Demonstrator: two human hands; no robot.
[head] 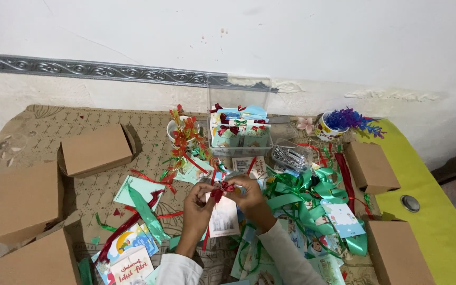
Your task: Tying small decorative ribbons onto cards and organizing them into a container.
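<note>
I see both hands meeting over the middle of the worktop (pixel 43 132), which is covered by a patterned tan cloth; left hand (pixel 199 203) curled, fingertips pinched on a small red ribbon bow (pixel 220 190); right hand (pixel 249 195) closed in from the other side, fingers on the same bow; bow sits at the top edge of a pale card (pixel 224 219) that hangs below the hands; whether the bow is fixed to the card I cannot tell. Just right of the hands, a heap of green ribbon (pixel 302 198); behind them, a clear plastic box (pixel 238 95) holding finished cards with bows; a mug (pixel 172 132) with red and green ribbon stems to its left; a second mug (pixel 324 129) with purple sprigs to its right. Brown cardboard boxes (pixel 96 149) lie along both sides; printed cards (pixel 127 248) scattered near the left forearm.
</note>
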